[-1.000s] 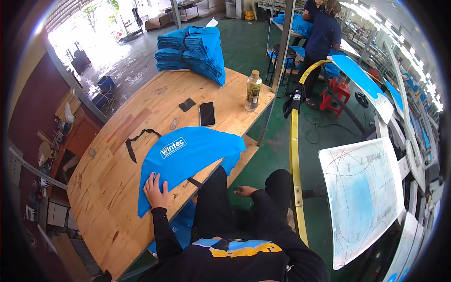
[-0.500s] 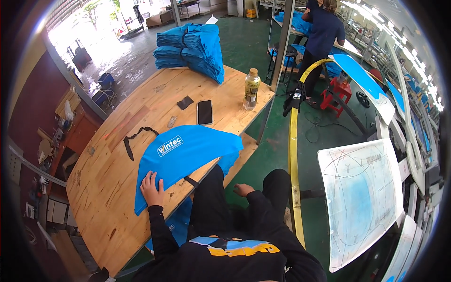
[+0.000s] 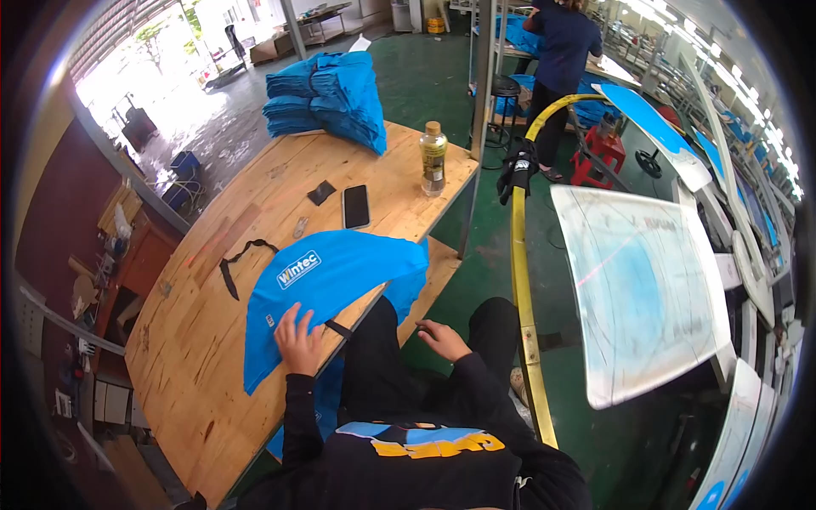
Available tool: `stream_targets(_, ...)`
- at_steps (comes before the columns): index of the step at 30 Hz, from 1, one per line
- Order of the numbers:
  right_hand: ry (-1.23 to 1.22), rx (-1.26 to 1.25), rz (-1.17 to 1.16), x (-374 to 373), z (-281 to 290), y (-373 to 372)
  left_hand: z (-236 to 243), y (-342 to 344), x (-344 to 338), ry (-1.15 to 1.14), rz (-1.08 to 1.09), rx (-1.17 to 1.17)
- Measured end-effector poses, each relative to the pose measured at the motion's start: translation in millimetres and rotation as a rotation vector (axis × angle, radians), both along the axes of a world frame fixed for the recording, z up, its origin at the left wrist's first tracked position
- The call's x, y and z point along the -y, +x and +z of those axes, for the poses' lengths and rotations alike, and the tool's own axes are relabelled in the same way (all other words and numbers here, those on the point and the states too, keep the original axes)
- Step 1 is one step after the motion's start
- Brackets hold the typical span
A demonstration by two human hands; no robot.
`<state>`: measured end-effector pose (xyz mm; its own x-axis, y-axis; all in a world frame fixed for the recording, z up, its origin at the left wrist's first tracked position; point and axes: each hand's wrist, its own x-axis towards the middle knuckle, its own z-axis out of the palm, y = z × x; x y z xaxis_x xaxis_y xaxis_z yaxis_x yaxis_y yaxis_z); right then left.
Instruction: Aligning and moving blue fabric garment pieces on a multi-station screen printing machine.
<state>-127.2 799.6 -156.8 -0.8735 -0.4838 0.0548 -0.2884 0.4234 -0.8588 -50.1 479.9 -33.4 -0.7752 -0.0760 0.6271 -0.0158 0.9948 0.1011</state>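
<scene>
A half-round piece of blue fabric (image 3: pixel 331 265) with a white-framed print lies on the wooden table (image 3: pixel 191 374), its right part hanging over the edge. Over its lower left part is my left hand (image 3: pixel 299 344), fingers spread and holding nothing; whether they touch the cloth I cannot tell. A short black strap (image 3: pixel 338 329) sticks out from under the cloth near this hand. My right hand (image 3: pixel 444 342) is above my lap, away from the cloth, with its fingers stretched toward the table and nothing visible in them.
Beyond the cloth are a phone (image 3: pixel 356 206), a dark flat square (image 3: pixel 321 193), a black strip (image 3: pixel 240 265) and a capped bottle (image 3: pixel 433 160). A tied stack of blue fabric (image 3: pixel 327 98) stands behind. To the right are a curved yellow rail (image 3: pixel 520 255) and a white printing panel (image 3: pixel 633 293). Someone stands farther back.
My left hand has moved slightly right along the cloth, with its fingers raised and spread. My right hand's fingers have stretched out. The whole view has shifted a little; the white panel has swung.
</scene>
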Motion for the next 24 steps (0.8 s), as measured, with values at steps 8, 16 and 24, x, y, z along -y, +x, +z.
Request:
stream_targets(8,-0.315,-0.086,-0.476,-118.2,115.7,88.2,59.2,-87.5,-205.9,0.085,-0.818,-0.072)
stream_targets(16,-0.119,-0.193,-1.284,-260.5,190.4,206.0,88.7,-87.9,-404.1,0.15,-1.484,0.14)
stream_targets(24,0.33,-0.346,-1.8,-345.5,174.1,314.7,43.1,-77.8,-509.5,0.001,-1.946,0.265)
